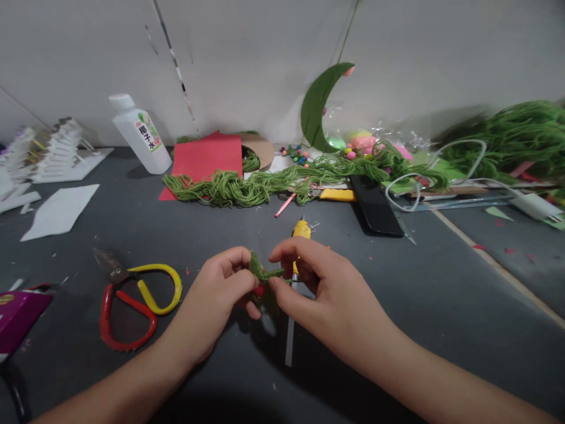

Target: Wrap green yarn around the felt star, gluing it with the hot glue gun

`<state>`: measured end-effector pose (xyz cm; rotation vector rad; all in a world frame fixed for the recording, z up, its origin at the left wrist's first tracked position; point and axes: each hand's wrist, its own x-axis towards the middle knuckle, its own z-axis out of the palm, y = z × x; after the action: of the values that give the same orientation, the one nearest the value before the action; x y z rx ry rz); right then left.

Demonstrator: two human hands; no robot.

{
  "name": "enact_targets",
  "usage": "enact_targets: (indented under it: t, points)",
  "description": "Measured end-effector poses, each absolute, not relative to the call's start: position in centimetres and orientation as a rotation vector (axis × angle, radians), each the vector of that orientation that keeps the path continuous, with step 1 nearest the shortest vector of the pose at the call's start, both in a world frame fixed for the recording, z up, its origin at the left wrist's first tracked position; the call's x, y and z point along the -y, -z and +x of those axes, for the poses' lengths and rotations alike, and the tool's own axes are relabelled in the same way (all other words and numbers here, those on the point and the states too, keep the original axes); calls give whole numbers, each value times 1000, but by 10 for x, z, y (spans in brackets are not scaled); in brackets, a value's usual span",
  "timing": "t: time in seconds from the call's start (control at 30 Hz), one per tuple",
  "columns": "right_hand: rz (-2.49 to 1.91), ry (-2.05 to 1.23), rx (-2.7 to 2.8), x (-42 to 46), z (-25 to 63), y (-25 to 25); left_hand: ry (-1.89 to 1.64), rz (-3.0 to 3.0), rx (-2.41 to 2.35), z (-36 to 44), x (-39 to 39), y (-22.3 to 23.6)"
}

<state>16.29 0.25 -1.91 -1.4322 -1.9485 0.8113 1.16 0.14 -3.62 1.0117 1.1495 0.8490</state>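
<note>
My left hand is closed, its thumb and fingers pinching a small green yarn-wrapped piece with a red part at its lower side. My right hand meets it from the right, thumb and fingers curled around the piece's right lobe and a thin strand of green yarn. The far fingers of this hand are partly hidden. Beneath and behind my right hand lies a yellow glue gun with a clear glue stick pointing toward me. Scissors with red and yellow handles lie left of my left hand.
Along the wall are a white bottle, red paper, a green yarn bundle, a black phone, a white cable and more yarn. A green crescent hangs above. A purple box is at left.
</note>
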Motion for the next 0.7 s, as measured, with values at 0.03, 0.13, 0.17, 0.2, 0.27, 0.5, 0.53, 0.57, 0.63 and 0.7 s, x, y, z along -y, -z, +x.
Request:
enact_targets:
  t: [0.03, 0.13, 0.17, 0.2, 0.27, 0.5, 0.53, 0.57, 0.63, 0.7]
  points:
    - [-1426, -787, 1956, -2, 163, 20, -851, 1007, -1149, 12, -1, 36]
    - [-1363, -721, 2000, -2, 162, 21, -876, 1000, -1162, 13, 1, 35]
    - [-1336, -699, 2015, -2, 161, 22, -890, 1006, -1175, 14, 2, 35]
    - [-1318, -678, 2024, -2, 161, 23, -901, 1016, -1190, 14, 3, 35]
    - [-1301, -651, 2038, -2, 160, 23, -908, 1034, -1225, 16, 4, 34]
    - [-1341, -685, 2022, -4, 159, 26, -902, 1118, -1305, 21, 5, 30]
    - [-1349, -694, 2020, -4, 159, 27, -907, 1141, -1306, 21, 5, 30]
    - [-1357, -702, 2017, -5, 159, 28, -912, 1161, -1301, 21, 5, 29]
    - [-1367, -716, 2009, -6, 159, 29, -921, 1194, -1282, 21, 6, 29]
    - [-1374, -735, 1996, -6, 159, 29, -934, 1204, -1245, 20, 6, 29]
